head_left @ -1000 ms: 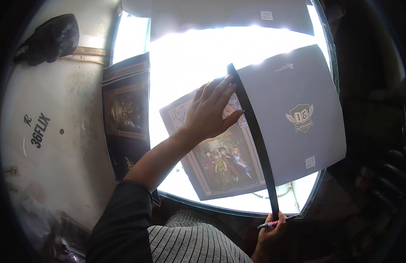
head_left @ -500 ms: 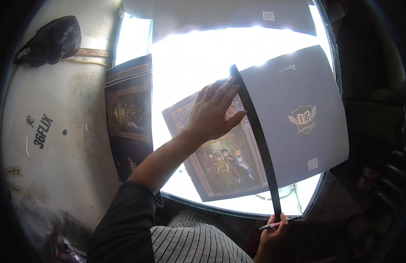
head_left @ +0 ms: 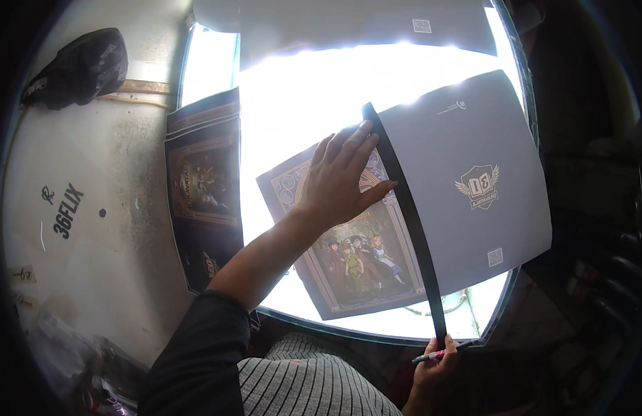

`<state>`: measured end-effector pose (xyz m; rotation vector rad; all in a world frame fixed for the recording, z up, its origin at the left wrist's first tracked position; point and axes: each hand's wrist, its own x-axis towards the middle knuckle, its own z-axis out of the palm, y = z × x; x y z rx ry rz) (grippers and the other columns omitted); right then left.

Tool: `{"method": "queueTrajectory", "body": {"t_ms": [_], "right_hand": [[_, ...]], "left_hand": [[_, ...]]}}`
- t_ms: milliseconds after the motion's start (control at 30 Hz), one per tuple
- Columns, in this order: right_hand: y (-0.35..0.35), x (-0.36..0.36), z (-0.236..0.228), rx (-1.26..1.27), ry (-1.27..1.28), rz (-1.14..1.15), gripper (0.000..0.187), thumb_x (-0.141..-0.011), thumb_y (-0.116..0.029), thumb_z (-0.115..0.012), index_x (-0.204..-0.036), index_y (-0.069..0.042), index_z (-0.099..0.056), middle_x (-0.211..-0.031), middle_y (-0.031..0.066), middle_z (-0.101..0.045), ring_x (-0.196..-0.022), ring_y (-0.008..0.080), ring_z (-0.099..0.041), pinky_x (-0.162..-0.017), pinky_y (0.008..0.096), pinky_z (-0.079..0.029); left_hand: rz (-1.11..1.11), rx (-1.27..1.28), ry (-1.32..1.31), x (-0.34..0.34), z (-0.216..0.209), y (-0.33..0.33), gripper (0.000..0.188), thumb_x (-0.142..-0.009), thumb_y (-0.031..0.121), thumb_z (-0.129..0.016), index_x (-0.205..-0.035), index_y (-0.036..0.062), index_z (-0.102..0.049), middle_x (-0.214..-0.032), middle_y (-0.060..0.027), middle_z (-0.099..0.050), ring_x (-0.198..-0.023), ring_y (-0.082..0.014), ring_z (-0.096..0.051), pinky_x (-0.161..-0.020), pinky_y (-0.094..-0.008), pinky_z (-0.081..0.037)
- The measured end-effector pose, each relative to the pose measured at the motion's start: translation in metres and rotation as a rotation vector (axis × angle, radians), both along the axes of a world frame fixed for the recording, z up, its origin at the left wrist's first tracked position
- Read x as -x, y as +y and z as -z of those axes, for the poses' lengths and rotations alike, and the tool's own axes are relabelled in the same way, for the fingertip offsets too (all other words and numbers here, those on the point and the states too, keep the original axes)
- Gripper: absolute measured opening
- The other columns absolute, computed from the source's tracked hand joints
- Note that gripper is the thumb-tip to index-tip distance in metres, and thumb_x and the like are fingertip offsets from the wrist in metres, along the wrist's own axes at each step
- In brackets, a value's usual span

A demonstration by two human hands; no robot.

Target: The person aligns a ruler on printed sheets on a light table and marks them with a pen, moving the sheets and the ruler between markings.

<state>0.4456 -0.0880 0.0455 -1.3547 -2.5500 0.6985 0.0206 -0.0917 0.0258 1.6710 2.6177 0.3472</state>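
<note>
A large printed cover sheet (head_left: 473,145) lies tilted on a brightly lit glass panel (head_left: 307,90). Its left part carries an illustration of several figures; the right part is plain grey with an emblem. Across the sheet, between these parts, runs a long flat black strip (head_left: 412,229), perhaps a ruler. My left hand (head_left: 340,170) lies flat near the strip's far end, fingers stretched and thumb reaching onto it. At the near end, past the panel's edge, my right hand (head_left: 433,366) is closed around a slim pen (head_left: 432,356), with fingers touching the strip.
Dark printed sheets (head_left: 203,187) overlap at the panel's left edge. Another grey sheet (head_left: 335,28) covers its far side. On the pale surface (head_left: 92,159) to the left rests a black bag-like bundle (head_left: 81,66). Clear plastic (head_left: 85,360) lies at the lower left.
My left thumb has slid slightly right and nearer to me, further onto the black strip. The sheet and strip stay in place, and my right hand has barely shifted.
</note>
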Motion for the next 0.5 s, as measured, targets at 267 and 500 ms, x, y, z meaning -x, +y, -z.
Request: {"method": "queueTrajectory", "body": {"t_ms": [267, 500], "right_hand": [[-0.0006, -0.0031, 0.0026, 0.019, 0.03, 0.014, 0.03, -0.089, -0.005, -0.071, -0.115, 0.0, -0.058, -0.095, 0.0162, -0.058, -0.086, 0.0326, -0.06, -0.073, 0.0427, -0.051], [0.0024, 0.0019, -0.0021, 0.001, 0.018, -0.003, 0.03, -0.089, -0.006, -0.071, -0.116, -0.001, -0.057, -0.094, 0.0152, -0.057, -0.085, 0.0307, -0.059, -0.071, 0.0418, -0.05]], "left_hand": [[-0.005, 0.038, -0.002, -0.0002, -0.0031, 0.0013, 0.08, -0.088, 0.059, -0.065, -0.141, 0.0022, -0.046, -0.149, -0.0182, -0.041, -0.139, -0.0353, -0.035, -0.117, -0.0513, -0.029], [-0.001, 0.032, -0.007, 0.0008, 0.0, 0.0012, 0.082, -0.088, 0.06, -0.064, -0.141, 0.0015, -0.045, -0.15, -0.0184, -0.04, -0.14, -0.0356, -0.035, -0.117, -0.0517, -0.028]]}}
